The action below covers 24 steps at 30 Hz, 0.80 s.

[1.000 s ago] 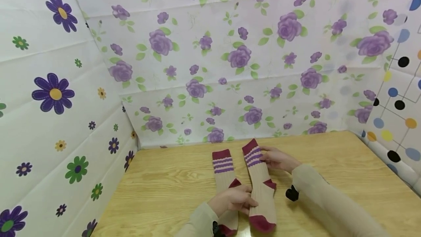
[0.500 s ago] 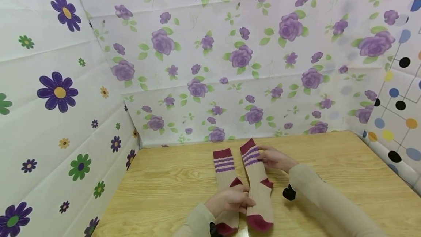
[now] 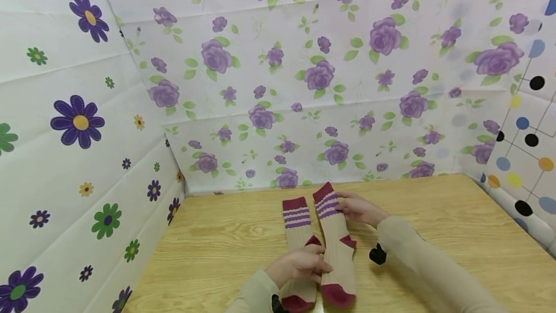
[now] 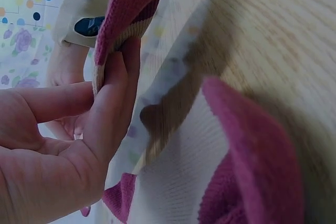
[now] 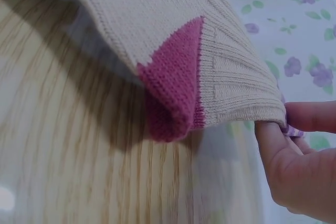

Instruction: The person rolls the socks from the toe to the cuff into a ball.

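Two beige socks with maroon cuffs, heels and toes and purple stripes are side by side at the wooden table. My left hand (image 3: 299,265) pinches the right-hand sock (image 3: 340,262) by its edge near the toe. Its maroon toe (image 4: 131,3) stands up from the fingers in the left wrist view. At the striped leg, my right hand (image 3: 360,209) pinches the same sock's edge. The right wrist view shows its maroon heel (image 5: 176,77) raised over the wood, with a shadow beneath. Under my left hand and wrist lies the other sock (image 3: 297,240), partly hidden.
The wooden table (image 3: 217,240) ends at a back wall of purple-rose cloth (image 3: 269,86). A daisy-print cloth (image 3: 65,173) stands at the left, a dotted cloth (image 3: 521,158) at the right. A black wrist device (image 3: 378,255) hangs below the right sleeve.
Both hands have shifted slightly left with the held sock, bringing it closer to the lying sock. The view has drifted a little. Both grips are unchanged.
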{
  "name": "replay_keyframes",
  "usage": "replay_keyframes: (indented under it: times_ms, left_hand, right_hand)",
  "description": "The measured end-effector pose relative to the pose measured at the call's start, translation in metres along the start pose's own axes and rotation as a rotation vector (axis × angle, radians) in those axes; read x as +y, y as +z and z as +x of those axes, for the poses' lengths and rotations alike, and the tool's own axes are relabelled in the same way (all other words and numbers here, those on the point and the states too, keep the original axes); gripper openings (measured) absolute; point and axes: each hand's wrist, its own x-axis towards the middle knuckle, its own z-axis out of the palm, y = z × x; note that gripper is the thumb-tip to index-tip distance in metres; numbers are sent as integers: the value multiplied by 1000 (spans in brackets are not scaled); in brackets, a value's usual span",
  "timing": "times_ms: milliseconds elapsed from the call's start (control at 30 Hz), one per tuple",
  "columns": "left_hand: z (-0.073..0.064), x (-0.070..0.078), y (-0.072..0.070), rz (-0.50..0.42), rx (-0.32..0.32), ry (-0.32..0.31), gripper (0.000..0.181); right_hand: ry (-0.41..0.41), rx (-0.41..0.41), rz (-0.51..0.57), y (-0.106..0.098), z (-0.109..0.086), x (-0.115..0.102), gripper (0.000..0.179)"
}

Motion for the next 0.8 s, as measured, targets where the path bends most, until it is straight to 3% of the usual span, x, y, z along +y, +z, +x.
replay_keyframes:
  times_ms: [100, 300, 800]
  left_hand:
    - [-1, 0, -1, -1, 2, 3, 56]
    - [-4, -3, -3, -11, -10, 32, 44]
    - [-6, -14, -15, 1, 25, 54, 38]
  right_hand:
    - [0, -5, 0, 1, 2, 0, 67]
    - [2, -3, 12, 5, 4, 0, 68]
    - [-5, -5, 40, 19, 10, -2, 66]
